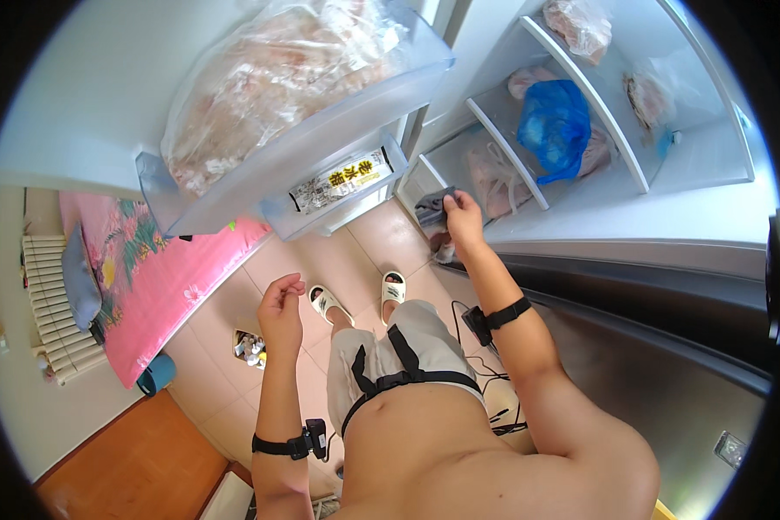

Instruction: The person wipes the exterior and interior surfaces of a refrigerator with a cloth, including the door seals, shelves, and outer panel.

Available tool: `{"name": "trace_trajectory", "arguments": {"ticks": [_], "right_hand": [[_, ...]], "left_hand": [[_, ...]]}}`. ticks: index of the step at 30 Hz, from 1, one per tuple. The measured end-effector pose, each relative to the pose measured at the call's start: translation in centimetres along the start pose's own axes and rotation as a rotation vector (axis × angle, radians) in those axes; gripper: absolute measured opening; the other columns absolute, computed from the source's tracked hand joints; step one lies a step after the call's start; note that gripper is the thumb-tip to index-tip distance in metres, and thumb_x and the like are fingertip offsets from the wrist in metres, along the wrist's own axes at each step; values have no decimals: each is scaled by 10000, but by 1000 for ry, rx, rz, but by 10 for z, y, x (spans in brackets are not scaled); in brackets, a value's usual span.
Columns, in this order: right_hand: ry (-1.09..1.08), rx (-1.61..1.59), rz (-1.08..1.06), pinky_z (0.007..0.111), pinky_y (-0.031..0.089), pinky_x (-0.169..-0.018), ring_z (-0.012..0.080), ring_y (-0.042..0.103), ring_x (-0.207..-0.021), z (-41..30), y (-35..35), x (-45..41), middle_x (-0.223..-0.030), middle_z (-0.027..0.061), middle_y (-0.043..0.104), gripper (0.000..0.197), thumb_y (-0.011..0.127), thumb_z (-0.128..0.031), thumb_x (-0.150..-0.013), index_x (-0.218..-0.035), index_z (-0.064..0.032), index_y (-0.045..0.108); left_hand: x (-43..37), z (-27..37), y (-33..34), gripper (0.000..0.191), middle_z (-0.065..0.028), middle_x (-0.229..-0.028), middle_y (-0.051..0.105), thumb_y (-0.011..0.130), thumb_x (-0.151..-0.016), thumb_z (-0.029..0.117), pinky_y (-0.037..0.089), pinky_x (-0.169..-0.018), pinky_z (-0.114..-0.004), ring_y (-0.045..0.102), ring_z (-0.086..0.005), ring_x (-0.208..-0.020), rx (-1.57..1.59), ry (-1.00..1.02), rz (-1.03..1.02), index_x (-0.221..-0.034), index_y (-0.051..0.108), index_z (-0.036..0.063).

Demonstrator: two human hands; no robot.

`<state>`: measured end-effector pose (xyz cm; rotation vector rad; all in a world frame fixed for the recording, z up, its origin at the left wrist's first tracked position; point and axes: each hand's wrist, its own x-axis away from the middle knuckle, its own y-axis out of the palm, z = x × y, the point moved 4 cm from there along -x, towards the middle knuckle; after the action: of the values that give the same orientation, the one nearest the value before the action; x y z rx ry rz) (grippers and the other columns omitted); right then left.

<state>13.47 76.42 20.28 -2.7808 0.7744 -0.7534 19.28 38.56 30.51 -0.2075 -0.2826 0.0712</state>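
Observation:
My right hand [463, 218] grips a grey cloth [434, 207] at the lower end of the freezer door's inner shelves. Close by, a bag of frozen food [494, 179] sits on a door shelf, and a blue plastic bag [554, 130] lies on the shelf above it. My left hand [282, 309] hangs over the floor with fingers loosely curled and nothing in it. Ahead, a clear freezer drawer [325, 123] is pulled out, holding a large plastic bag of frozen food [279, 84]. Below it, a smaller clear drawer [390, 166] holds a printed packet [343, 181].
The open freezer door [630, 227] stands at the right. A pink floral bed cover [162, 273] lies at the left, near a teal bin [158, 375]. A small box of items [250, 348] rests on the tiled floor. Cables [487, 374] hang beside my right leg.

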Motion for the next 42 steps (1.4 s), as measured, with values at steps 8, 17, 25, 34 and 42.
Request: {"name": "trace_trajectory", "arguments": {"ticks": [8, 17, 25, 34, 42], "right_hand": [[-411, -222, 92, 344, 490, -884, 238, 626, -929, -82, 4, 26, -991, 140, 659, 327, 663, -216, -972, -1196, 21, 637], [-454, -142, -254, 401, 476, -933, 359, 622, -1010, -90, 24, 43, -1077, 196, 635, 241, 568, -166, -1009, -1201, -28, 525], [-398, -231, 26, 439, 473, -941, 412, 633, -1050, -108, 2, 45, -1078, 259, 649, 243, 526, -194, -1021, -1145, 14, 542], [-560, -269, -91, 409, 469, -971, 367, 615, -1147, -186, 4, 42, -1238, 215, 626, 281, 514, -246, -1045, -1221, -27, 507], [-328, -491, -125, 387, 494, -881, 263, 631, -925, -91, 73, -43, -1034, 132, 643, 287, 504, -293, -1063, -1234, -63, 519]], "left_hand": [[-2, 36, 19, 189, -91, -1063, 702, 581, -1004, 47, 515, -920, -286, 661, -157, -1003, -72, 15, -56, -1154, 666, -28], [-12, 61, 35, 194, -72, -1066, 706, 618, -992, 93, 514, -871, -284, 652, -137, -969, -200, 140, -95, -1138, 687, -12], [-44, 108, 76, 234, -125, -1113, 671, 625, -914, 39, 507, -895, -339, 648, -247, -1020, -461, 522, -136, -1139, 687, 31], [-60, 80, 115, 370, -195, -1195, 632, 627, -860, 18, 456, -1016, -422, 599, -347, -1131, -567, 581, -307, -1229, 615, -16], [-52, 61, 86, 349, -134, -1115, 656, 611, -879, -12, 498, -926, -381, 639, -254, -1013, -548, 458, -225, -1226, 633, 12]]}}
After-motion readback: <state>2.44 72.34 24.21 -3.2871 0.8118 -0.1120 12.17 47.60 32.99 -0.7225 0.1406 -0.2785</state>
